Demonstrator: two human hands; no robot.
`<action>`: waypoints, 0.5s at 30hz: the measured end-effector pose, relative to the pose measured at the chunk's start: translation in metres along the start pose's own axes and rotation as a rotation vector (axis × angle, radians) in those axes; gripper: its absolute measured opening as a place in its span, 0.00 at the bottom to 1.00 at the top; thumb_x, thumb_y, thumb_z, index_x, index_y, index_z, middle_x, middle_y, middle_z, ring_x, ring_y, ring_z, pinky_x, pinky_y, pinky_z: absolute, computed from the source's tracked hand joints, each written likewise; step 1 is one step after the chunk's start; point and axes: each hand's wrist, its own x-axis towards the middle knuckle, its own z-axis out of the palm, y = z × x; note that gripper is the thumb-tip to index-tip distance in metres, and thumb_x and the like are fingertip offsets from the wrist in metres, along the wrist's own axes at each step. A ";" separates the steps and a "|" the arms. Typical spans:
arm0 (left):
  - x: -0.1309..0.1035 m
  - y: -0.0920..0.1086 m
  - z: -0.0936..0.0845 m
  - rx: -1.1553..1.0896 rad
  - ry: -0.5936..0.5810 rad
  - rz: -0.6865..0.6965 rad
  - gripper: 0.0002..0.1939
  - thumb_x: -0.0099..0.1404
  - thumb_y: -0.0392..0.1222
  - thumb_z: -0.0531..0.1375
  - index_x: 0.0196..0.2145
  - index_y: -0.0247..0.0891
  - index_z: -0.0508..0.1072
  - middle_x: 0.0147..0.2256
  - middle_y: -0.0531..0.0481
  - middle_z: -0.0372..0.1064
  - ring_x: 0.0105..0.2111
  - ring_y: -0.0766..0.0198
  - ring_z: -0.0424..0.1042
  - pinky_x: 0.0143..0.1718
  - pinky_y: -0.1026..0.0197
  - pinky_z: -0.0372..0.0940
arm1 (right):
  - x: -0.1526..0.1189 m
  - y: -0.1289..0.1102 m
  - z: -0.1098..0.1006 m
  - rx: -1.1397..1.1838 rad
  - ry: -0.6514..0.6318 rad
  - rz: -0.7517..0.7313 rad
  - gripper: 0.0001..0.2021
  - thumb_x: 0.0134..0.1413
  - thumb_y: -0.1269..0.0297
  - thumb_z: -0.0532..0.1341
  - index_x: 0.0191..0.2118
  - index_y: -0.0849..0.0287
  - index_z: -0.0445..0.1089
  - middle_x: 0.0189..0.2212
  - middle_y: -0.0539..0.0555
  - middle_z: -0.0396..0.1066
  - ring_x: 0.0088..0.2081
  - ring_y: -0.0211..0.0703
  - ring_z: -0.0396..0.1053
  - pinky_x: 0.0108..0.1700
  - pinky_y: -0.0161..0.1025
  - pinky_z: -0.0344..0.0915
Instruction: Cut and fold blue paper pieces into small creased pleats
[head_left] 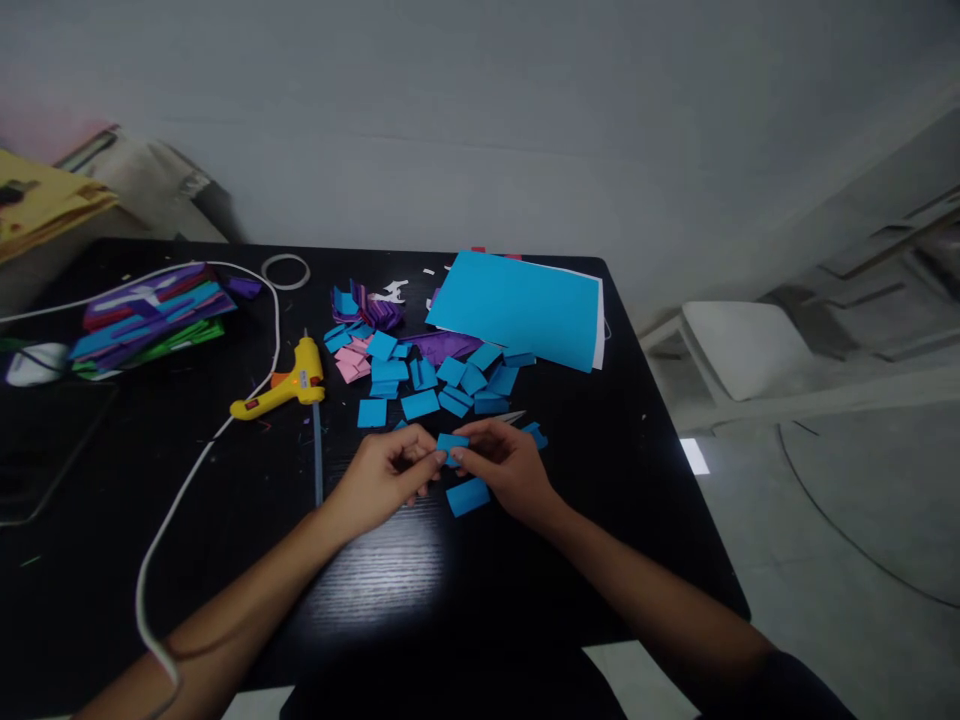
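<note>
A small blue piece of paper (pixel 453 443) is pinched between my two hands above the dark table. My left hand (pixel 396 466) grips its left side, thumb on top. On the other side my right hand (pixel 510 468) has thumb and fingers closed on its right part. Just below them lies another blue paper piece (pixel 468 496). Beyond my fingers several folded blue paper pieces (pixel 420 404) are scattered, with a few pink ones (pixel 353 358) at their left. The pointed metal tip of a tool, perhaps scissors (pixel 513 417), shows behind my right hand, the rest hidden.
A yellow glue gun (pixel 289 385) with a white cord (pixel 196 462) lies to the left. Behind it rests a stack of coloured paper (pixel 154 312). Large blue sheets (pixel 525 305) lie at the back right, near a tape ring (pixel 286 271). A white stool (pixel 742 345) stands right of the table.
</note>
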 end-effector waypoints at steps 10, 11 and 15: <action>-0.002 0.005 -0.001 -0.071 -0.031 -0.001 0.15 0.68 0.48 0.62 0.29 0.35 0.72 0.23 0.53 0.71 0.18 0.71 0.67 0.19 0.68 0.64 | -0.001 0.003 -0.004 -0.006 -0.033 -0.026 0.15 0.49 0.58 0.74 0.41 0.57 0.78 0.28 0.48 0.73 0.29 0.38 0.73 0.34 0.37 0.75; -0.002 0.005 -0.001 -0.073 -0.036 0.001 0.15 0.68 0.48 0.62 0.29 0.35 0.72 0.23 0.53 0.71 0.18 0.71 0.67 0.19 0.68 0.65 | -0.001 0.003 -0.005 -0.003 -0.035 -0.026 0.14 0.49 0.58 0.74 0.41 0.57 0.78 0.28 0.48 0.74 0.29 0.38 0.73 0.34 0.37 0.75; -0.002 0.004 -0.001 -0.046 -0.053 0.002 0.14 0.68 0.48 0.61 0.30 0.36 0.71 0.23 0.53 0.71 0.19 0.69 0.69 0.21 0.67 0.66 | -0.002 0.003 -0.006 0.012 -0.046 -0.030 0.13 0.49 0.59 0.74 0.41 0.55 0.79 0.28 0.48 0.74 0.30 0.38 0.73 0.34 0.38 0.76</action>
